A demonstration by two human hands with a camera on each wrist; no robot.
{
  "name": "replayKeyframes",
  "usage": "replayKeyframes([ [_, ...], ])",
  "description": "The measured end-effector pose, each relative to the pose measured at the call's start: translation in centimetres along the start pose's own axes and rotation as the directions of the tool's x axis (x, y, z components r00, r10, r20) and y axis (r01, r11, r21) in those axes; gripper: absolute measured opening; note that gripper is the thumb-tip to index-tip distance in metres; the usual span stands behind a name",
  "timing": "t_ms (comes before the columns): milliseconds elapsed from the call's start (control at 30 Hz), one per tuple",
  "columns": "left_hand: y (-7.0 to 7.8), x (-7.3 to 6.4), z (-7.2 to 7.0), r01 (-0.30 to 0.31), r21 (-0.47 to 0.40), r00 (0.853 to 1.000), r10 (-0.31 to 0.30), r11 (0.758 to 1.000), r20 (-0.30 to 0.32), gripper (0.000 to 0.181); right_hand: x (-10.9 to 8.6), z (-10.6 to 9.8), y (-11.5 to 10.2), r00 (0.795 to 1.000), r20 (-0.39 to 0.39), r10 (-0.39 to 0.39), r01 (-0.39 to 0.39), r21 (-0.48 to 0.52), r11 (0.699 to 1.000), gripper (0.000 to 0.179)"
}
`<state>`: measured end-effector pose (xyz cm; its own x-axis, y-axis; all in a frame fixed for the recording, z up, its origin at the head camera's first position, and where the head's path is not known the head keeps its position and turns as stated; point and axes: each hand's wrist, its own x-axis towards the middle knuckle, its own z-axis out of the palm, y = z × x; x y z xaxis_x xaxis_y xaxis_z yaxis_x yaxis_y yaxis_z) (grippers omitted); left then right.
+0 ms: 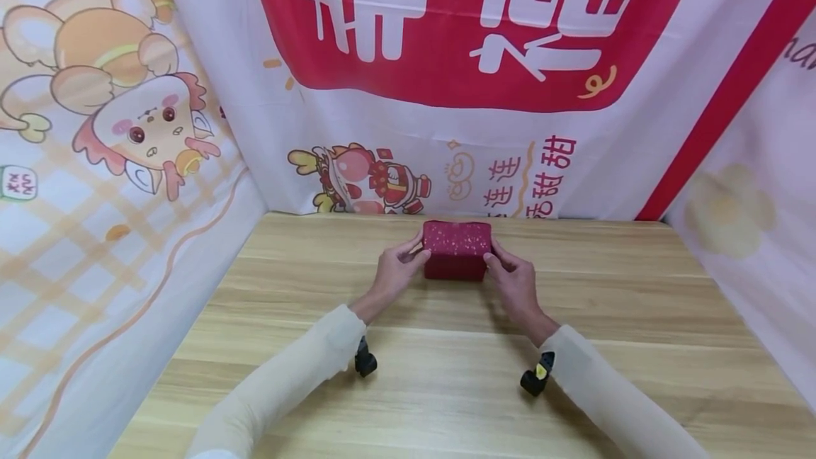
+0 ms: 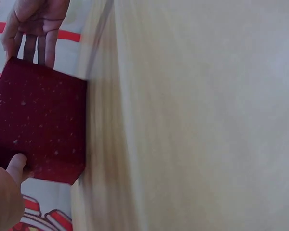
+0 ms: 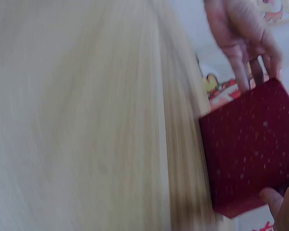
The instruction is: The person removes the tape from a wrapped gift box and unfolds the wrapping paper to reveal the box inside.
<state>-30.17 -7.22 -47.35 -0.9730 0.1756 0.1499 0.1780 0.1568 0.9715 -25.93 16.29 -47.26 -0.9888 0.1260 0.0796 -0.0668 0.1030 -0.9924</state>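
A dark red box (image 1: 455,250) with pale speckles is at the far middle of the wooden table, near the back cloth. My left hand (image 1: 397,271) grips its left end, with the thumb on the near side and the fingers behind. At the right end, my right hand (image 1: 515,280) holds it the same way. In the left wrist view the speckled face of the box (image 2: 41,115) fills the left side, the left thumb (image 2: 17,166) pressing near its lower edge. The right wrist view has the box (image 3: 253,144) at the right, close by the tabletop.
The wooden tabletop (image 1: 433,374) stretches between my arms and the back. A printed cloth with a red panel (image 1: 446,83) hangs right behind the box. Patterned cloths line the left (image 1: 127,183) and right (image 1: 752,197) sides. A small black device (image 1: 365,360) sits on the left wrist.
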Motion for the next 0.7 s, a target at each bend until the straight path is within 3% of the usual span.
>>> replayKeyframes([
  [300, -0.28, -0.78, 0.25, -0.033, -0.109, 0.999, 0.033, 0.994, 0.001, 0.052, -0.61, 0.32, 0.07, 1.0, 0.001, 0.014, -0.014, 0.07, 0.997, 0.047],
  [533, -0.59, -0.78, 0.43, -0.007, -0.109, 1.0, 0.006, 0.994, -0.012, 0.053, -0.12, 0.2, 0.13, 0.996, 0.034, 0.084, -0.088, 0.116, 0.989, 0.049],
  [700, -0.75, -0.5, 0.43, 0.025, -0.141, 1.0, -0.025, 0.99, 0.0, 0.059, -0.1, -0.09, 0.31, 0.998, 0.049, 0.042, -0.046, 0.101, 0.994, 0.05],
])
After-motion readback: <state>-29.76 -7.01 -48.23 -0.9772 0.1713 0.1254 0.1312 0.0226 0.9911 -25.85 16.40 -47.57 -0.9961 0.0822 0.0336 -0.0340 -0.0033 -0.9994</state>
